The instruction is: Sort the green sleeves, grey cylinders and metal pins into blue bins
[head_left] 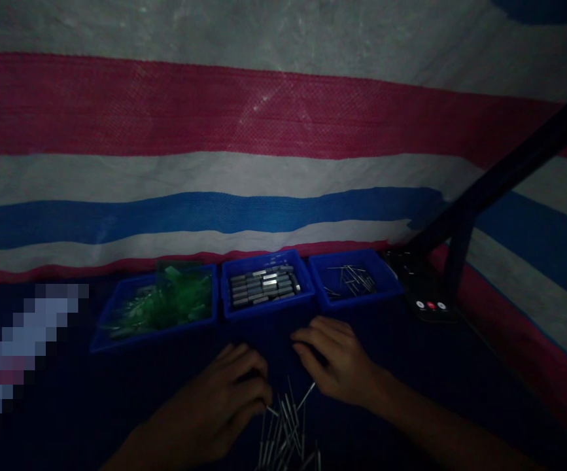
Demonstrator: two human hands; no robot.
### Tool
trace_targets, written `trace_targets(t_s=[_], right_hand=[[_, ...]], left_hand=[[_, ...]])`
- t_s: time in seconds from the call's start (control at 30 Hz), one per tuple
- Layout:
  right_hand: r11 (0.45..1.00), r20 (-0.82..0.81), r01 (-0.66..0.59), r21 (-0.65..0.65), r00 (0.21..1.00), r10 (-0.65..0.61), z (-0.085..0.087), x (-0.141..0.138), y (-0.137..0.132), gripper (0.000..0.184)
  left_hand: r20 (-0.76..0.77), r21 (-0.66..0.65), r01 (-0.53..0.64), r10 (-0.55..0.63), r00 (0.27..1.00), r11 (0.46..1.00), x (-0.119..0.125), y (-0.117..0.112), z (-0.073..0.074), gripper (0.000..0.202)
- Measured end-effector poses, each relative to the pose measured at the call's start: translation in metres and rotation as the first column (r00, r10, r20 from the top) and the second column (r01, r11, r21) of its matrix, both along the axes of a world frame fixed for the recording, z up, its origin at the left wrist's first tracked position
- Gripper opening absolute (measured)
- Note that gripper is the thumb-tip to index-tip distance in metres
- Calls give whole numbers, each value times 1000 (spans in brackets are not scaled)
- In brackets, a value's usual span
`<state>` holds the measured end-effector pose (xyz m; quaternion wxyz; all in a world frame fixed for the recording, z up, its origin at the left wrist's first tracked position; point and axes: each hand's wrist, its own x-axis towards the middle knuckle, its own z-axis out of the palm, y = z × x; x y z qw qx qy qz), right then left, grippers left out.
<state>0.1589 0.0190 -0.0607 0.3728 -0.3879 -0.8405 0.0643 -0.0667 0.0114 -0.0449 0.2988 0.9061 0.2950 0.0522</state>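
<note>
My left hand (pixel 224 399) is low over the dark blue work surface, its fingers curled and thumb drawn in. A short thin metal rod (pixel 272 411) sticks out at its fingertips. My right hand (pixel 335 360) is a little higher and to the right, thumb and forefinger close together; whatever may be between them is too dark to make out. Another rod (pixel 307 396) slants from beneath this hand. Between and below both hands lies a loose pile of thin metal rods (pixel 286 428), each with a thicker section, pointing various ways.
Three blue trays stand behind the hands: the left tray (pixel 99 337) with green clear plastic pieces (pixel 180 297), the middle tray (pixel 263 311) with rows of metal blocks (pixel 268 282), the right tray (pixel 361 297) with thin rods. A phone (pixel 430 306), dark frame (pixel 499 167) and striped sheet (pixel 263 124) border them.
</note>
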Motion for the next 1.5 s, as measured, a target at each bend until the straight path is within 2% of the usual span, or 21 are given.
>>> trace_targets(t_s=[0.27,0.4,0.63,0.83,0.93,1.07,1.17,1.23,1.3,1.4,1.43,1.5], right_hand=[[994,77,-106,23,992,104,11,-12,-24,12],[989,132,-149,13,980,146,10,-15,-30,16],[982,169,-164,95,975,147,5,-15,-28,11],[976,142,-126,177,985,102,4,-16,-27,10],[969,139,-117,217,986,88,5,-18,-30,10],[974,150,-116,194,985,88,10,-20,-35,11],[964,132,-114,239,988,84,15,-13,-31,10],[959,78,-61,278,996,40,19,-2,-22,8],[951,-1,94,296,995,-98,23,13,-9,7],[891,-56,384,244,922,-382,23,32,7,8],[876,-51,429,219,902,-429,22,35,9,12],[885,-29,432,172,901,-434,18,35,6,19]], left_hand=[[80,34,-85,82,993,996,2,1,-10,10],[118,49,-109,103,988,993,3,0,-13,10],[238,23,-197,186,953,980,1,0,-14,13],[375,112,-287,227,899,951,-3,-7,-20,22],[407,109,-337,268,873,935,0,-13,-24,21],[409,46,-346,298,863,937,6,-18,-21,20],[382,6,-357,328,864,934,9,-23,-12,29],[333,63,-397,356,873,916,11,-32,-5,41],[253,178,-401,352,901,899,15,-46,-2,57],[140,345,-269,234,962,899,25,-70,-6,81],[107,387,-228,202,974,894,30,-76,-9,85],[44,432,-167,164,985,886,39,-83,-13,85]])
